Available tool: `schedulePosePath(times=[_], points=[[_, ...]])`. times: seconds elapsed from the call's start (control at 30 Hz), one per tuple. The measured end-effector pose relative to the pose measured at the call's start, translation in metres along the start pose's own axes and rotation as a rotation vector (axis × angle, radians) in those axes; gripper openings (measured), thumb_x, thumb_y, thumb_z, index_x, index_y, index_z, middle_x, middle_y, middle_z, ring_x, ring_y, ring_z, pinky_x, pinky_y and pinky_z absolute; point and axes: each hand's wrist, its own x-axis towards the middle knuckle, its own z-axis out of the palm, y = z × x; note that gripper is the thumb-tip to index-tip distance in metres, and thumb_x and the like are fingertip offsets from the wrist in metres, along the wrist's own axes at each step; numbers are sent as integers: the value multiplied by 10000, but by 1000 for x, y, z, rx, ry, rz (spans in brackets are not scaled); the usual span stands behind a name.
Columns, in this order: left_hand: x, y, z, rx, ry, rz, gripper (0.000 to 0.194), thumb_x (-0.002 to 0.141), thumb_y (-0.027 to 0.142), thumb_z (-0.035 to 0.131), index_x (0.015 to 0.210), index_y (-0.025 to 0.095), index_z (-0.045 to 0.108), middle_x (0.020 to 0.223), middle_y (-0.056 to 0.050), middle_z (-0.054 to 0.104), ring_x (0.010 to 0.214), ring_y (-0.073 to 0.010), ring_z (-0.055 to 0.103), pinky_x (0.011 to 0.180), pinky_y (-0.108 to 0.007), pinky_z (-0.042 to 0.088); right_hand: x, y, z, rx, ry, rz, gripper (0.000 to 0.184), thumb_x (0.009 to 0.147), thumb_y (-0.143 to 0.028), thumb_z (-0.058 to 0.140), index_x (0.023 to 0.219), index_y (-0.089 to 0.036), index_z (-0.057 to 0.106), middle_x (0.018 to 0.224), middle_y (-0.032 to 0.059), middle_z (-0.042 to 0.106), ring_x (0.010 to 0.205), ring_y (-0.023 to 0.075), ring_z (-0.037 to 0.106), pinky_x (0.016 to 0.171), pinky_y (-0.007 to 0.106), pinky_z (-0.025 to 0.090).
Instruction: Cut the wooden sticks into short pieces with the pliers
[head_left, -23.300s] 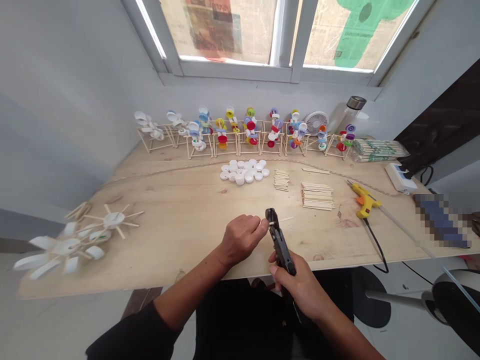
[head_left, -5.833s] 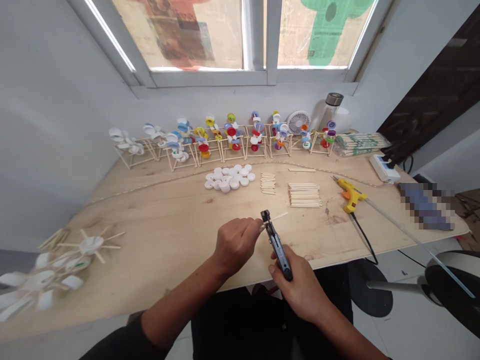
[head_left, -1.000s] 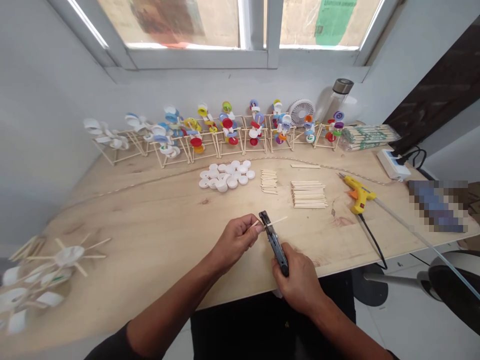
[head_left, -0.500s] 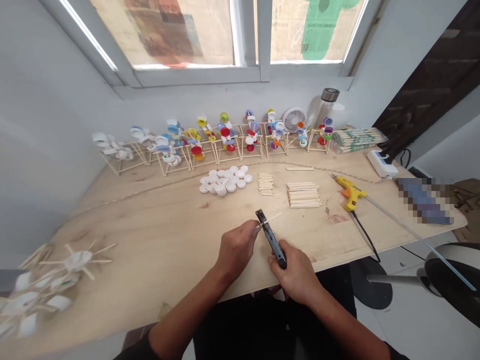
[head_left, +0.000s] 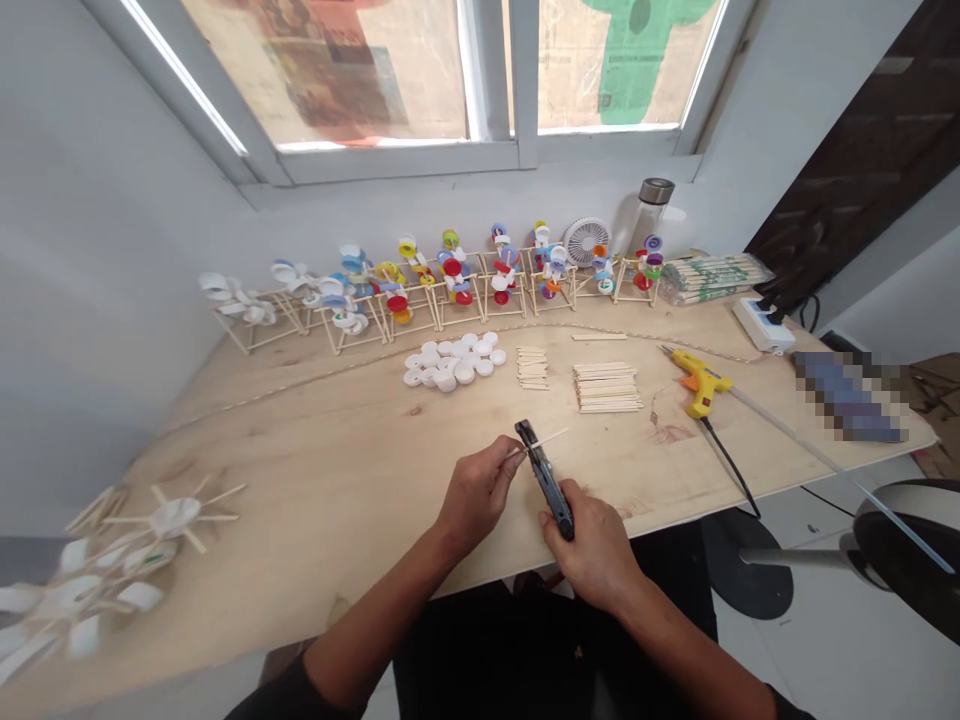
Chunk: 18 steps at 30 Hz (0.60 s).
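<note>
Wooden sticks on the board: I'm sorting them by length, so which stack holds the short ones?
The small stack of short sticks, between the white bottle caps and the stack of long sticks; its sticks are clearly shorter.

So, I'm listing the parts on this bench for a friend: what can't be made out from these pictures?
All in the head view:
The black plier-like tool: its lower end is hidden by the right hand.
The wooden stick: its near end is hidden by the left hand.
The blue object: pixelated.
The white cap-and-stick wheels: blurred, cut off by the left edge.
</note>
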Motion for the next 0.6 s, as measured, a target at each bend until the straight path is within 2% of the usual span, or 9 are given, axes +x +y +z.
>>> schedulePosePath(times=[0.2,0.33,0.47,0.6], points=[[2,-5,-1,-16,-14,6,177,868,255,370,788,177,507,641,13,552,541,-91,501,538,-189,372,0,1,0,-2,-34,2,73,799,-269,470,791,-197,468,660,7,596,623,164,546,557,237,270],[4,-1,-5,-107,-62,-62,192,865,281,376,766,176,502,606,31,497,522,-85,444,531,-192,347,1,0,-1,2,-35,9,68,801,-265,463,804,-197,464,670,9,597,623,164,542,556,240,266],[9,3,-10,-297,-132,-195,244,846,340,405,686,166,464,526,61,374,472,-69,339,475,-185,290,1,-1,-3,9,-52,9,71,801,-264,462,806,-194,463,665,5,588,617,160,534,552,241,261],[13,5,-13,-592,-237,-337,288,820,403,438,668,159,439,483,83,300,432,-52,254,423,-177,211,1,0,-3,5,-66,0,69,800,-266,460,795,-197,454,651,-1,580,605,156,526,544,241,251]])
